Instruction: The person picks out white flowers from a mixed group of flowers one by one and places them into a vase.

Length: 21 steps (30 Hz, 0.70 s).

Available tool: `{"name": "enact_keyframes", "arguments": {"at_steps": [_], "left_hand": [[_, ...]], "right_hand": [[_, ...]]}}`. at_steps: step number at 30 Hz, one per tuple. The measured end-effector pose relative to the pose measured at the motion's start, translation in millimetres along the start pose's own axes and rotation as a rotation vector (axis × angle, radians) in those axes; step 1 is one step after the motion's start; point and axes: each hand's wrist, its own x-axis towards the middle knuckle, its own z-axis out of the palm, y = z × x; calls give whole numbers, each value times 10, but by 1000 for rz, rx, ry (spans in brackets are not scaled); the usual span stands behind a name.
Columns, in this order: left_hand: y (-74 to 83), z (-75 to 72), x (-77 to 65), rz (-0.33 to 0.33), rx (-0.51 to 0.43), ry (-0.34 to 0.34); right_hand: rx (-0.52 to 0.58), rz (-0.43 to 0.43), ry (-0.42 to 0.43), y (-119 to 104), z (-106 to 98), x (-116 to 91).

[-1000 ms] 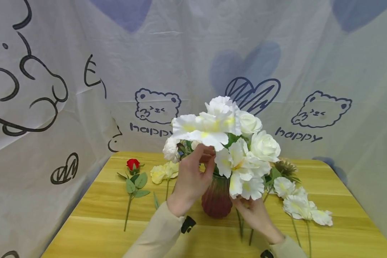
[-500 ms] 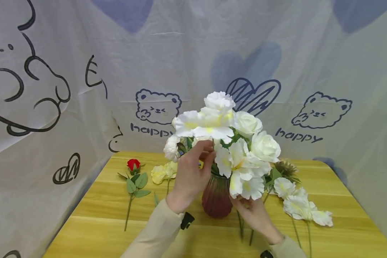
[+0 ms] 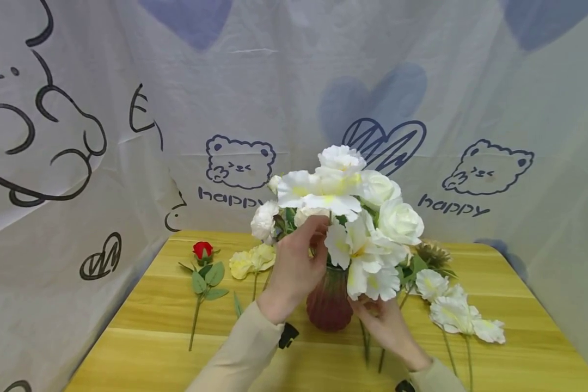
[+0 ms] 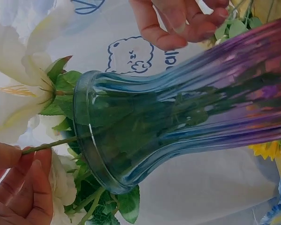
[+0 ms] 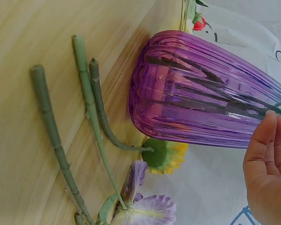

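Note:
Between thumb and fingertips my left hand (image 3: pixel 296 267) pinches the thin green stem (image 4: pixel 49 146) of a white iris-like flower with yellow patches (image 3: pixel 340 204). That stem runs down into the mouth of a ribbed glass vase (image 3: pixel 329 307), which shades from blue-green at the rim to purple and red below. White roses (image 3: pixel 400 222) and a white lily-like bloom (image 3: pixel 365 253) fill out the bouquet. Beside the vase's right side is my right hand (image 3: pixel 386 326), its fingers loosely bent and holding nothing; whether the fingertips touch the glass I cannot tell.
A red rose (image 3: pixel 202 250) and yellow blooms (image 3: pixel 247 262) lie left on the wooden table (image 3: pixel 142 337). At right lie white-yellow flowers (image 3: pixel 453 313) and a brownish flower (image 3: pixel 432 255). Beyond the vase, the right wrist view shows a sunflower (image 5: pixel 175 157) and a purple flower (image 5: pixel 152 210).
My left hand first lifts the white iris-like flower slightly, then shifts it a little to the right. The right hand stays in place beside the vase.

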Motion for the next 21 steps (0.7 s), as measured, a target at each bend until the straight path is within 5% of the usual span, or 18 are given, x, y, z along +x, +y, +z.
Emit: {"name": "enact_keyframes", "arguments": {"at_steps": [10,17,21], "left_hand": [[-31,9,-31,-100,-112,-26],[-82,0,-22,-128,-237,56],[-102,16,-45,-172,-262,13]], "right_hand": [[-3,13,10,22,19,-15],[8,-2,3,28,24,-22],[-20,23,3,31,23,-23]]}}
